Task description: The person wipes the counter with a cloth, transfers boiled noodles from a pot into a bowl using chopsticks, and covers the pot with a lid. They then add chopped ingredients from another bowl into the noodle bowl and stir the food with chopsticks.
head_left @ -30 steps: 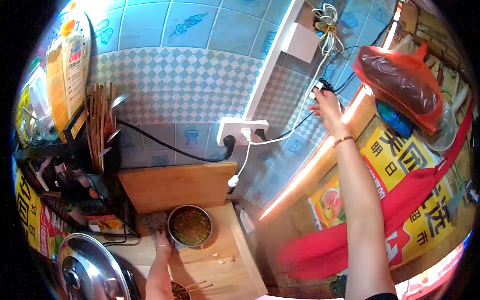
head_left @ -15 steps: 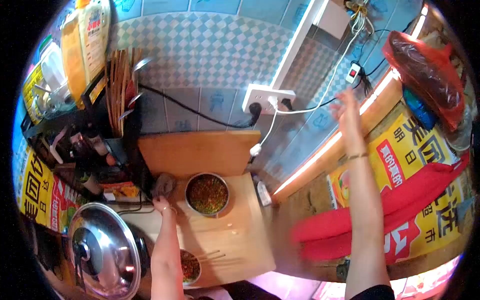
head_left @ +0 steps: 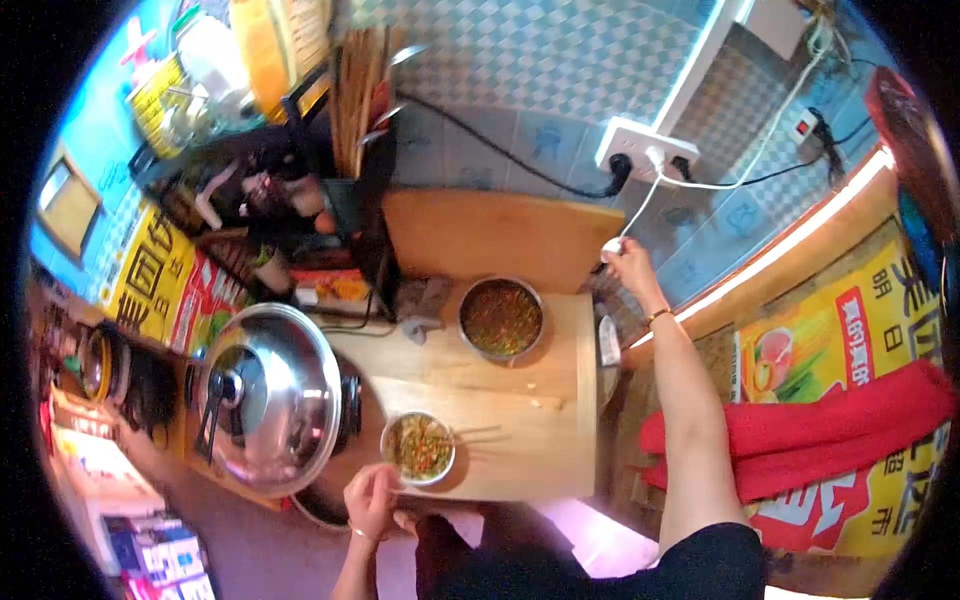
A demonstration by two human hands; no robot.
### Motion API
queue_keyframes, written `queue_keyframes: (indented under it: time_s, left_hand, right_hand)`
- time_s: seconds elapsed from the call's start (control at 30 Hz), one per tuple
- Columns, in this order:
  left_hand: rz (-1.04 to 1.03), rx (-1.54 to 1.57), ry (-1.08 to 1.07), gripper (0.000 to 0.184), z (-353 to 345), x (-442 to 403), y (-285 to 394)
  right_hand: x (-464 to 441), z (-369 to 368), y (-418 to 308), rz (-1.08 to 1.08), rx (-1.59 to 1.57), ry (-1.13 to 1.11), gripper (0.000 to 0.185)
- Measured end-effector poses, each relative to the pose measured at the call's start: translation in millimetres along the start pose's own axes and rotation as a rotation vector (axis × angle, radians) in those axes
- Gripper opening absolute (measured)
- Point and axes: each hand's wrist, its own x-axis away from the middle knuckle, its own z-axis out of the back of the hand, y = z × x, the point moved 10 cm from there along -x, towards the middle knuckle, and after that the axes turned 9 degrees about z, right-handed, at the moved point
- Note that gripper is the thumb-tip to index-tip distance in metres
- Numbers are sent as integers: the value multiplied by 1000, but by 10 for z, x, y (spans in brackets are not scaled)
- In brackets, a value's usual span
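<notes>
Head view: from where I stand, the biggest thing is the wooden table top (head_left: pixel 515 465), to the left of the right hand (head_left: pixel 617 256) and closer to the person. A big shiny lid (head_left: pixel 285 385) sits to the left of the left hand (head_left: pixel 371 497) and a bit past it. A red cloth (head_left: pixel 815 425) lies to the right of the right hand, with the arm reaching over it. A round pot (head_left: pixel 496 356) full of bits of food is left of the right hand. A smaller bowl (head_left: pixel 425 483) of food is just past the left hand, to its right. That hand has curled fingers, and I can't tell if it holds anything. The white socket box (head_left: pixel 632 143) is on the wall past the right hand. A thin white cord (head_left: pixel 645 208) hangs from it down to a small white piece (head_left: pixel 611 246). That piece is in the right hand, with the fingers closed on it.
</notes>
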Motion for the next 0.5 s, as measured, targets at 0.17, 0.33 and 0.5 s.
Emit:
queue_keyframes:
  time_s: [0.17,0.33,0.5]
  left_hand:
    - [488,201,317,22,771,1367,-1542]
    - [829,184,484,29,956,2298,-2469]
    - [844,567,449,29,796,2849,-3506]
  right_hand:
    - [248,22,-285,71,131,99,16]
    - [479,-48,-363,51,196,155,19]
    - [1023,-614,-140,-86,-512,-35,32]
